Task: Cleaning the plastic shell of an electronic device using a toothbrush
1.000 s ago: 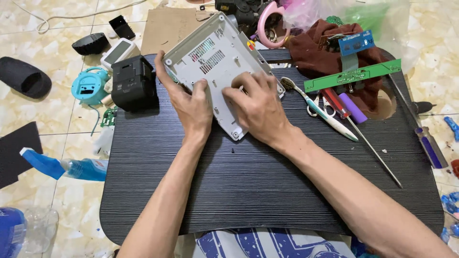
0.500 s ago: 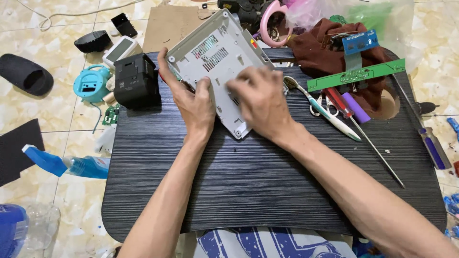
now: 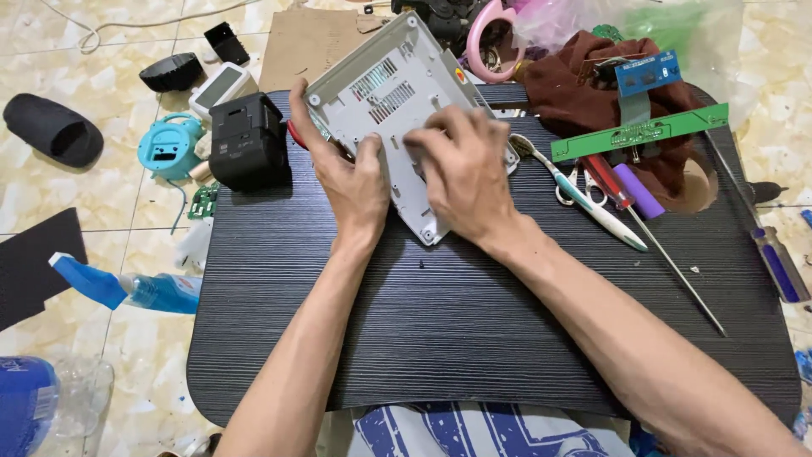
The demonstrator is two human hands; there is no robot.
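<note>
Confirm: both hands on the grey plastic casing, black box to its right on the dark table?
Not quite. The black box sits to the left of the grey plastic casing, not the right. The head view shows both the left hand and right hand on the casing, on the dark table.

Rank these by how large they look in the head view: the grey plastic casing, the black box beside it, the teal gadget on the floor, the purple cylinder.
1. Grey plastic casing, under both hands.
2. Black box.
3. Teal gadget, though it lies lower, on the floor, so it may look smaller than it is.
4. Purple cylinder.
</note>
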